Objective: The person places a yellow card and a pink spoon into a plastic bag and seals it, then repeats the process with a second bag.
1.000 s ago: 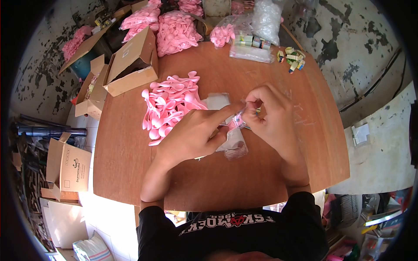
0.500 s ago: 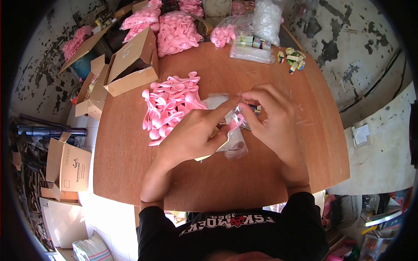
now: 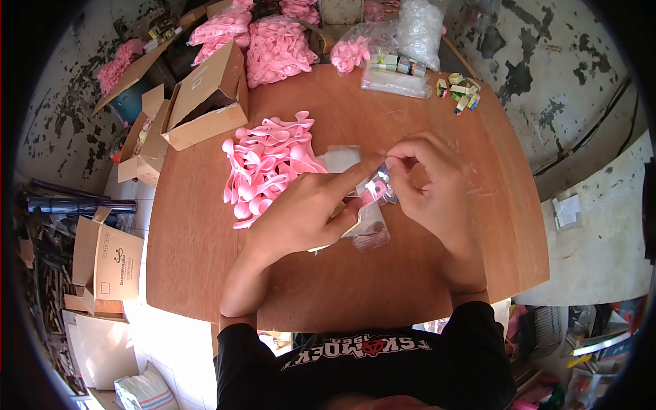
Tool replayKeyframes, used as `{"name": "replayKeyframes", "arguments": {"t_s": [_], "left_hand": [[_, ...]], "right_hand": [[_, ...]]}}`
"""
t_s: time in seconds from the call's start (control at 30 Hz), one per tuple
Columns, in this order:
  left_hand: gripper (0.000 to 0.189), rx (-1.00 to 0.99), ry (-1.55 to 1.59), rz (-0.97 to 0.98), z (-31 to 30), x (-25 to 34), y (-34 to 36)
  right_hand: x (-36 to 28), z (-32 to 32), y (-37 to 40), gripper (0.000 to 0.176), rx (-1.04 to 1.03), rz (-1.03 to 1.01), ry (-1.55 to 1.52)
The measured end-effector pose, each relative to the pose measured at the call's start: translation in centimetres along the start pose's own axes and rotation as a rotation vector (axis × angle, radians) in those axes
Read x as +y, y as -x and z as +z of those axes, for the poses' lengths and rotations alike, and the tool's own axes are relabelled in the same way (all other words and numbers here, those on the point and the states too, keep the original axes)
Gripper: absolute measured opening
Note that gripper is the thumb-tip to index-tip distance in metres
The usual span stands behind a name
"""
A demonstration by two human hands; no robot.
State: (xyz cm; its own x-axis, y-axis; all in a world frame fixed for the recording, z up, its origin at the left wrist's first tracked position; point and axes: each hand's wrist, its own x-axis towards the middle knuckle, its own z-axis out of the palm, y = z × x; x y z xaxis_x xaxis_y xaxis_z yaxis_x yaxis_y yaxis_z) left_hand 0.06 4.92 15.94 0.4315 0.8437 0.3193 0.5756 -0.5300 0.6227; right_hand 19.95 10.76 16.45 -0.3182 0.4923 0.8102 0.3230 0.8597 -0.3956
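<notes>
My left hand is closed around a small clear plastic bag, which has a pink spoon partly inside it. A pale yellowish edge, perhaps of a card, shows under the left fingers. At the bag's upper end, the thumb and forefinger of my right hand are pinched together on the plastic. Below the hands lie flat clear bags on the table. Beside my left hand is a loose heap of pink spoons, its near right side covered by that hand.
The brown wooden table carries an open cardboard box at its left edge. Bulging bags of pink spoons stand at the back. A stack of clear bags and several small folded labels lie at the back right.
My right hand has moved slightly right, its fingers drawn closer together at the bag's upper end. My left hand has stayed nearly in place with the bag and spoon.
</notes>
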Motion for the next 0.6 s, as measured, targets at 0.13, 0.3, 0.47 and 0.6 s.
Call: {"name": "replayKeyframes", "arguments": {"t_s": [0.13,0.3,0.47,0.6], "left_hand": [[0.062,0.004,0.040,0.060,-0.07,0.12,0.01],[0.062,0.028,0.043,0.096,0.10,-0.01,0.06],[0.062,0.044,0.051,0.131,0.04,0.03,0.03],[0.063,0.046,0.053,0.144,-0.06,0.20,0.03]], "right_hand": [[0.29,-0.32,0.15,0.012,0.011,0.061,-0.123],[0.08,-0.59,0.08,0.013,0.016,0.047,-0.131],[-0.22,-0.63,-0.05,0.012,0.032,0.036,-0.131],[-0.29,-0.55,-0.05,0.012,0.038,0.044,-0.141]]}}
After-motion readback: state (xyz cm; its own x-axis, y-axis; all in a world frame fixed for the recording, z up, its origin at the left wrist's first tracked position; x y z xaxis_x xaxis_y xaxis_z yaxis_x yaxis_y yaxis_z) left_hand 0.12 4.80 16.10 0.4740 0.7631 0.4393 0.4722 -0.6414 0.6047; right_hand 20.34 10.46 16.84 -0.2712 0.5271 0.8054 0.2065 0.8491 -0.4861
